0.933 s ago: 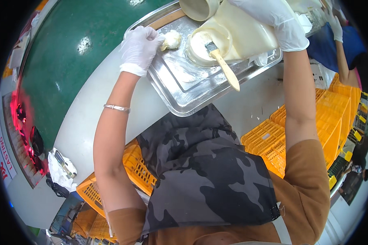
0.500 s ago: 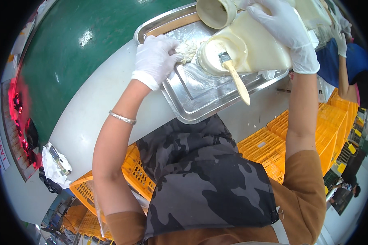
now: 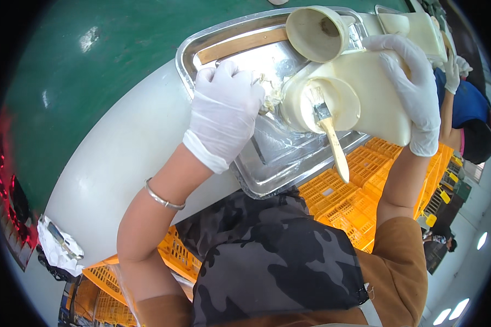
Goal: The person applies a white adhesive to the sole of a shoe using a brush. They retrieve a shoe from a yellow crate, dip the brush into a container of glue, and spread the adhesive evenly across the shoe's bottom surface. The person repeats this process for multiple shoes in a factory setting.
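Cream-coloured block (image 3: 365, 82), broad and smooth: on a white table (image 3: 125, 136), it lies over the right part of a shallow metal tray (image 3: 278, 144). At its right edge arches the person's gloved right hand (image 3: 420, 92), thumb apart from fingers; whether it grips cannot be told. The gloved left hand (image 3: 223, 106), over the tray's left side, bends its fingers around a small, crumpled, whitish wad (image 3: 271, 94). Beyond the block sits a tipped beige mug (image 3: 316, 34); nearer, a round cup (image 3: 297, 106) holds white paste and a wooden-handled brush (image 3: 334, 148).
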The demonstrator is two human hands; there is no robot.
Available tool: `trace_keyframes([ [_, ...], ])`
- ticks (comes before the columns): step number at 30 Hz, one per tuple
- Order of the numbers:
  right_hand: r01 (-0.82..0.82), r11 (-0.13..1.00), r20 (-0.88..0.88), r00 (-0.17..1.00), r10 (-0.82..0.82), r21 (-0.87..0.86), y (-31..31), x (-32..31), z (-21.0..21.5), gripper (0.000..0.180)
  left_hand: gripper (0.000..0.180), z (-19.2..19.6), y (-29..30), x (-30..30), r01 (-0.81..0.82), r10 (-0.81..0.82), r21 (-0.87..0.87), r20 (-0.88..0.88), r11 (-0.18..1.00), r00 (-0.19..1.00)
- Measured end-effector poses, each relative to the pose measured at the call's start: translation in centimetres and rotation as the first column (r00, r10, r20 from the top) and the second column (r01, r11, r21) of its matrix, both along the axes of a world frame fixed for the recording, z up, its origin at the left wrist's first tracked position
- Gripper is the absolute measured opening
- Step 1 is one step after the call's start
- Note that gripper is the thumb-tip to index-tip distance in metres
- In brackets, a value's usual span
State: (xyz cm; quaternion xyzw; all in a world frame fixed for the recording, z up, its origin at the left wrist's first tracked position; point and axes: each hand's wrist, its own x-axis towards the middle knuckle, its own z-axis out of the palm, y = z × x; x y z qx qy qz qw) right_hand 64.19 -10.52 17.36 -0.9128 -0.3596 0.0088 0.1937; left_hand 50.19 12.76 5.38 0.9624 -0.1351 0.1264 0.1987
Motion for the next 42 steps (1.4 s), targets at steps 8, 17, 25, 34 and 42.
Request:
trace_keyframes([
  [8, 0.08, 0.995, -0.065, 0.994, -0.084, -0.065, 0.1, -0.4, 0.2, 0.022, 0.031, 0.5, 1.3, 1.1, -0.027, 0.026, 0.042, 0.024, 0.999, 0.999],
  [17, 0.034, 0.998, -0.004, 0.999, -0.034, -0.052, 0.3, -0.2, 0.3, 0.021, 0.031, 2.8, 3.0, 2.8, -0.086, 0.069, -0.478, -0.052, 0.874, 0.996],
  [25, -0.079, 0.996, 0.107, 0.991, 0.082, -0.033, 0.1, 0.4, 0.1, 0.019, 0.017, 5.8, 2.2, -0.5, -0.319, -0.216, -0.946, -0.323, 0.052, 0.921],
  [34, -0.019, 0.999, 0.212, 0.977, 0.027, -0.038, -1.3, 0.3, -0.2, 0.015, 0.053, 9.7, -0.5, -5.5, -0.187, -0.417, -0.927, -0.037, -0.325, 0.908],
  [42, -0.031, 0.999, 0.212, 0.977, 0.024, 0.03, -0.5, 0.8, -1.4, 0.023, 0.027, 9.1, -1.5, -10.4, -0.164, -0.082, -0.979, -0.154, -0.12, 0.985],
])
